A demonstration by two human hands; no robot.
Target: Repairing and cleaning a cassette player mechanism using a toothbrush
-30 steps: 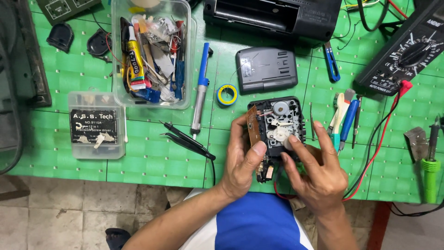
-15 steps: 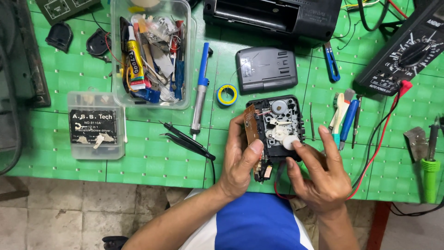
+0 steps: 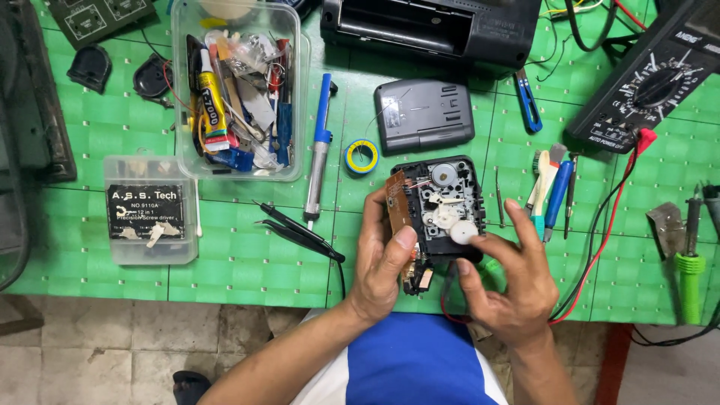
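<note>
A small black cassette mechanism (image 3: 442, 196) with white gears and a brown circuit board on its left side rests near the front of the green mat (image 3: 240, 262). My left hand (image 3: 386, 259) grips its left side, thumb pressed against the board. To its lower right my right hand (image 3: 510, 281) hovers with fingers spread, holding nothing, fingertips close to a white round gear (image 3: 463, 231) on the mechanism.
Behind lie a grey cover (image 3: 424, 114), a blue-and-yellow tape roll (image 3: 361, 156), a blue desoldering pump (image 3: 321, 142), black tweezers (image 3: 296, 231), a clear tub of tools (image 3: 238, 90), a small screwdriver case (image 3: 150, 210), a multimeter (image 3: 645, 82) with red and black leads, brushes (image 3: 551, 187) and a green-handled tool (image 3: 688, 262).
My right hand has drawn back off the mechanism toward the lower right, its fingers spreading apart. My left hand keeps its grip.
</note>
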